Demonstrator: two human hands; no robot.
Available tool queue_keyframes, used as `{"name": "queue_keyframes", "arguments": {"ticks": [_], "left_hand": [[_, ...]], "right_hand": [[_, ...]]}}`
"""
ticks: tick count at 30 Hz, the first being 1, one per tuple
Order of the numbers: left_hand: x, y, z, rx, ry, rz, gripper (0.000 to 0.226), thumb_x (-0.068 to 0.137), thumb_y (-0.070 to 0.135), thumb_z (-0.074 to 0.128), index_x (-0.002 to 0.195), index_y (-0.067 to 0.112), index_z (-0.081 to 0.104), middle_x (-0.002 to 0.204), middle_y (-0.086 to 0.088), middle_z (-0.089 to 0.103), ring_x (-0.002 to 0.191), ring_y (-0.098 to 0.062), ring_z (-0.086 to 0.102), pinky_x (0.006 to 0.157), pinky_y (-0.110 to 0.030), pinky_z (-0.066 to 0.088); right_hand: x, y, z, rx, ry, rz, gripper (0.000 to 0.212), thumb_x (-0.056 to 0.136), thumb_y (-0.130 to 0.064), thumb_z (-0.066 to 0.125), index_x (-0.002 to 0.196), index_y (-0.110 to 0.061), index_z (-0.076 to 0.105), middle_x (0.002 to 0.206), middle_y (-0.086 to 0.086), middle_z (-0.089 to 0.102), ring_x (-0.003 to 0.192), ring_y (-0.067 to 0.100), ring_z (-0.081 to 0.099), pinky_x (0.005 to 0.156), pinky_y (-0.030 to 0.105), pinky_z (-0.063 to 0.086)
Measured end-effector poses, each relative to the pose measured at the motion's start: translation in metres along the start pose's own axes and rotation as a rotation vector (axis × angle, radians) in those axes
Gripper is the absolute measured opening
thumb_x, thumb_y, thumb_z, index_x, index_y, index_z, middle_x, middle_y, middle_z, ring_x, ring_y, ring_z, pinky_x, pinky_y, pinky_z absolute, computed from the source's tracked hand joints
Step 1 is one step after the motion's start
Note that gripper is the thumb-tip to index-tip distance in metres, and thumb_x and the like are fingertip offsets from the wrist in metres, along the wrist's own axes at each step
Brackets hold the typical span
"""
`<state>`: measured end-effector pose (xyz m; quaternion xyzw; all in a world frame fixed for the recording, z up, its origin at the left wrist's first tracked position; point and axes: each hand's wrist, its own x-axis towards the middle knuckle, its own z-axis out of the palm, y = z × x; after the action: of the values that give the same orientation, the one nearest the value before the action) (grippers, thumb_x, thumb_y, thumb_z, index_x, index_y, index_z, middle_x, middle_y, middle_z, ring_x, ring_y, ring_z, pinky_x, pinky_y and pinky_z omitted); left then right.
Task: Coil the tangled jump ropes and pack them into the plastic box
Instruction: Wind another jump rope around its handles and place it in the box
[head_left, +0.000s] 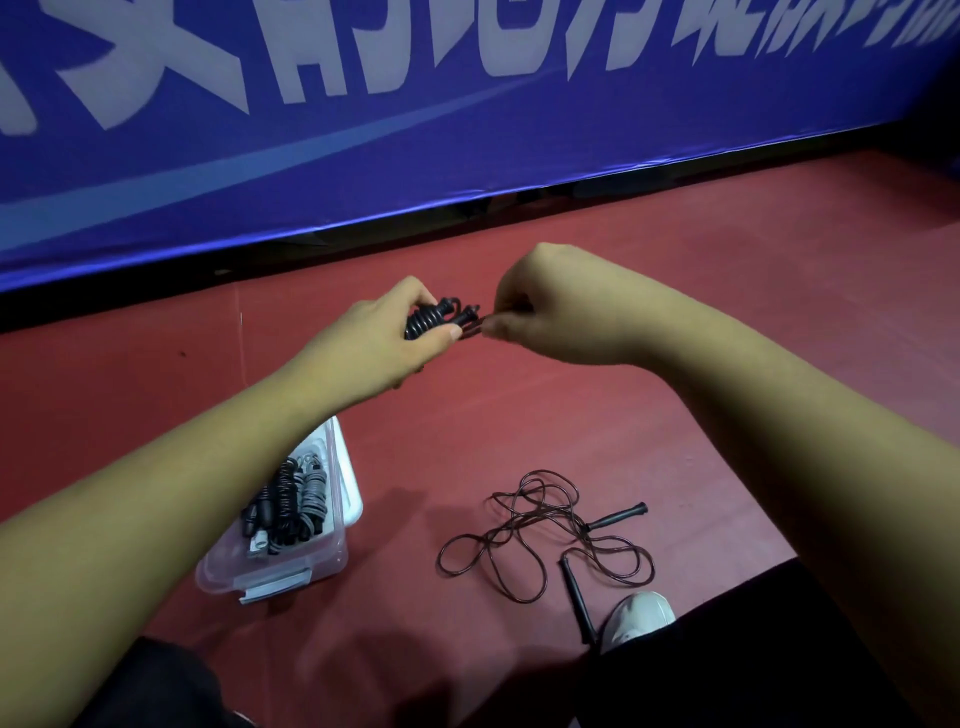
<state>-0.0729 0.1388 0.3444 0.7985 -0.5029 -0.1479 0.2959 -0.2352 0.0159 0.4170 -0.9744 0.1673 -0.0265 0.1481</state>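
Now left hand (387, 340) grips coiled rope (428, 319); right hand (540, 317) apparently pinches its end.

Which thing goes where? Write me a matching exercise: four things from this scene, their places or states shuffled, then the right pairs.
Things
1. wound black rope
2. tangled rope
3. plastic box
4. white shoe

Places or states
A. lower right, beside a black handle
B. gripped in the left hand
C. spread loose on the red floor
D. holds coiled ropes

Pairs: 1-B, 2-C, 3-D, 4-A
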Motion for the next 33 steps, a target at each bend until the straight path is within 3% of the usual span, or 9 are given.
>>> {"name": "queue_keyframes", "arguments": {"ticks": [3, 7, 10, 14, 17, 24, 26, 30, 33], "left_hand": [[-0.002, 0.001, 0.0, 0.202, -0.037, 0.071, 0.027, 0.088, 0.059, 0.054, 0.1, 0.035, 0.05, 0.074, 0.006, 0.064, 0.063, -0.016, 0.063, 0.067, -0.04, 0.055], [-0.007, 0.009, -0.002, 0.365, -0.101, 0.135, 0.028, 0.089, 0.06, 0.051, 0.101, 0.035, 0.051, 0.072, 0.007, 0.058, 0.068, -0.02, 0.058, 0.061, -0.034, 0.048], [-0.012, 0.013, 0.001, 0.495, -0.176, 0.171, 0.03, 0.089, 0.06, 0.05, 0.101, 0.033, 0.05, 0.073, 0.006, 0.057, 0.069, -0.021, 0.058, 0.058, -0.033, 0.045], [-0.018, 0.015, 0.005, 0.428, -0.282, 0.233, 0.044, 0.079, 0.073, 0.053, 0.085, 0.029, 0.055, 0.062, 0.004, 0.059, 0.057, -0.01, 0.057, 0.052, -0.033, 0.047], [-0.021, 0.017, 0.004, 0.356, -0.3, 0.272, 0.048, 0.073, 0.081, 0.053, 0.075, 0.033, 0.056, 0.055, 0.006, 0.056, 0.054, -0.003, 0.054, 0.048, -0.027, 0.038], [-0.024, 0.018, 0.005, 0.202, -0.3, 0.365, 0.038, 0.081, 0.066, 0.055, 0.063, 0.033, 0.047, 0.053, 0.011, 0.052, 0.048, -0.008, 0.049, 0.047, -0.029, 0.035], [-0.026, 0.019, 0.006, 0.145, -0.285, 0.385, 0.037, 0.08, 0.068, 0.051, 0.068, 0.033, 0.051, 0.054, 0.01, 0.053, 0.048, -0.008, 0.05, 0.047, -0.029, 0.036], [-0.027, 0.019, 0.004, 0.017, -0.165, 0.352, 0.049, 0.08, 0.066, 0.048, 0.087, 0.02, 0.062, 0.061, 0.002, 0.061, 0.051, -0.01, 0.059, 0.054, -0.042, 0.05], [-0.032, 0.024, 0.006, -0.051, -0.08, 0.32, 0.048, 0.079, 0.066, 0.051, 0.093, 0.02, 0.054, 0.061, 0.0, 0.064, 0.052, -0.013, 0.062, 0.055, -0.045, 0.052]], "right_hand": [[-0.003, -0.001, -0.003, -0.049, 0.001, -0.023, 0.014, 0.086, -0.021, 0.068, 0.086, -0.009, 0.074, 0.075, 0.01, 0.065, 0.069, 0.026, 0.057, 0.063, 0.038, 0.049], [-0.005, -0.001, -0.008, -0.083, 0.053, -0.037, 0.01, 0.086, -0.024, 0.072, 0.095, -0.021, 0.071, 0.075, -0.011, 0.054, 0.072, 0.017, 0.052, 0.063, 0.032, 0.044], [-0.005, -0.003, -0.003, -0.207, 0.051, -0.104, 0.011, 0.086, -0.033, 0.073, 0.095, -0.029, 0.069, 0.081, -0.009, 0.054, 0.079, 0.019, 0.049, 0.065, 0.031, 0.038], [-0.002, -0.001, -0.001, -0.228, 0.049, -0.129, 0.011, 0.085, -0.042, 0.072, 0.091, -0.032, 0.072, 0.069, -0.013, 0.048, 0.078, 0.021, 0.051, 0.066, 0.031, 0.038], [0.0, 0.006, -0.002, -0.125, 0.011, -0.108, 0.015, 0.083, -0.043, 0.075, 0.091, -0.029, 0.075, 0.069, -0.014, 0.054, 0.077, 0.017, 0.054, 0.065, 0.03, 0.042], [0.009, 0.019, 0.004, 0.182, -0.063, -0.09, 0.01, 0.08, -0.037, 0.08, 0.078, -0.029, 0.073, 0.057, -0.005, 0.061, 0.052, 0.003, 0.054, 0.056, 0.024, 0.043], [0.009, 0.024, 0.007, 0.254, -0.064, -0.079, 0.013, 0.081, -0.035, 0.08, 0.078, -0.023, 0.074, 0.053, -0.005, 0.058, 0.047, 0.003, 0.051, 0.053, 0.021, 0.042], [0.007, 0.033, 0.014, 0.52, -0.08, -0.009, 0.021, 0.09, -0.031, 0.07, 0.081, -0.012, 0.073, 0.055, 0.003, 0.056, 0.049, 0.013, 0.053, 0.052, 0.021, 0.046], [0.004, 0.04, 0.022, 0.773, -0.302, 0.084, 0.031, 0.09, -0.038, 0.061, 0.085, -0.009, 0.068, 0.064, 0.011, 0.054, 0.054, 0.018, 0.056, 0.058, 0.028, 0.052]]}}
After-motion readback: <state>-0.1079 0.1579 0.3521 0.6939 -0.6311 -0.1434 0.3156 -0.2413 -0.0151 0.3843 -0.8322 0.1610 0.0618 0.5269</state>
